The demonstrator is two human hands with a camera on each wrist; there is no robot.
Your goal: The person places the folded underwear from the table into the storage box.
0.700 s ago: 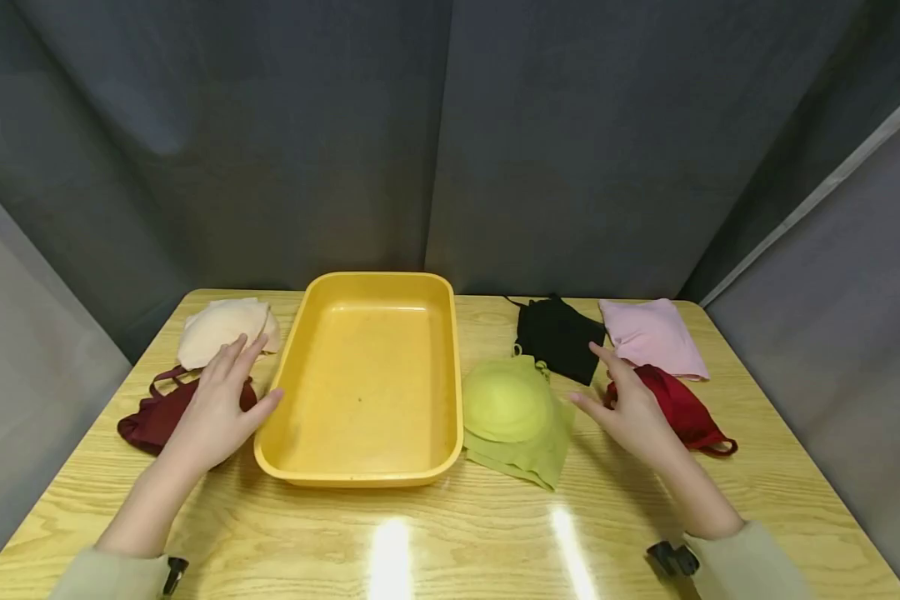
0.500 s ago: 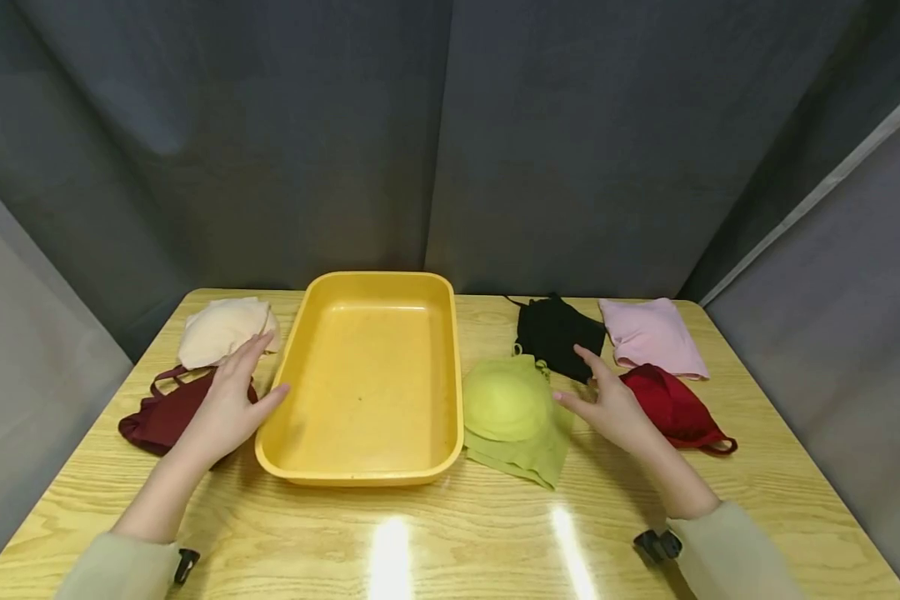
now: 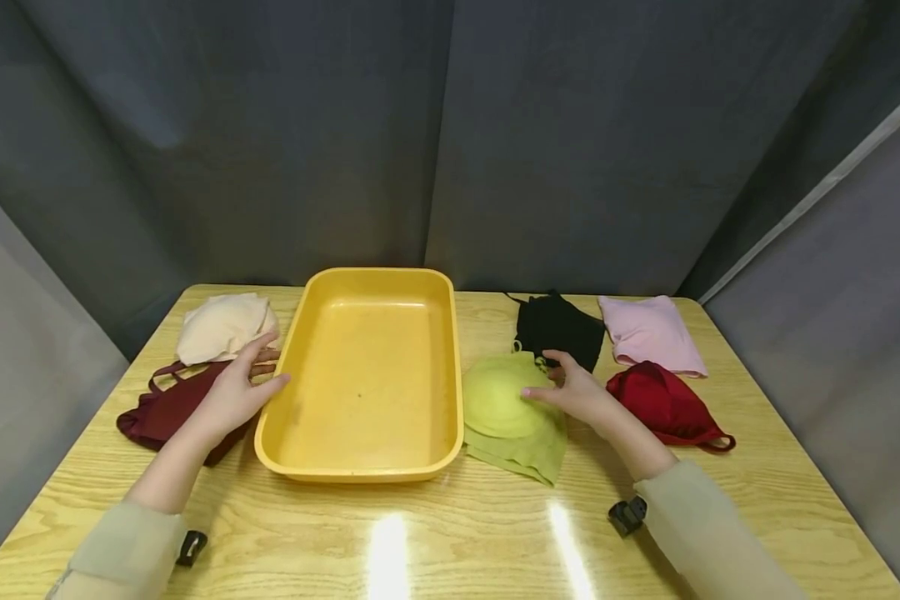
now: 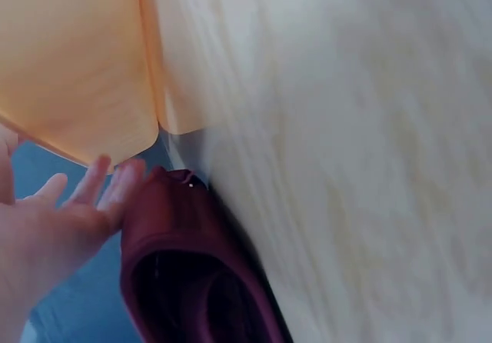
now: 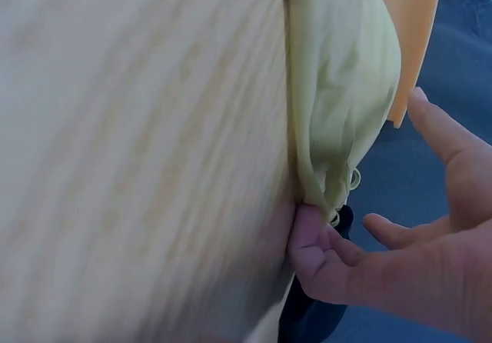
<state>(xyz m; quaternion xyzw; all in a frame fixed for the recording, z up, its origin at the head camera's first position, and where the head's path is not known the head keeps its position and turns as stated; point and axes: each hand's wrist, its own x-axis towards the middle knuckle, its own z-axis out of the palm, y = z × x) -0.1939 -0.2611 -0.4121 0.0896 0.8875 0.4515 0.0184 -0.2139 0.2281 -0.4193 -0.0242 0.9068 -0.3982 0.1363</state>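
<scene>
My left hand point(image 3: 232, 404) is at the left rim of a yellow plastic basin point(image 3: 352, 477), thumb over the rim and fingers outside it. In the left wrist view its fingers are extended beside the basin's corner and a maroon bra point(image 4: 165, 216). My right hand point(image 3: 581, 396) is over the right side of a lime-green bra point(image 3: 495, 408), thumb above the cup. The right wrist view has its lower fingers bent against the edge of the green bra point(image 5: 346, 81), while the thumb stands apart from it. No firm hold shows.
A cream bra point(image 3: 225, 327) lies behind the maroon one. To the right are a black bra or camisole point(image 3: 558, 329), a folded pink garment point(image 3: 652, 333) and a red bra point(image 3: 667, 404). Grey curtains point(image 3: 330, 142) surround the wooden table point(image 3: 480, 542).
My right hand has moved left from beside the red bra to the green bra. The left hand has shifted slightly right, its fingers lowering at the basin's rim.
</scene>
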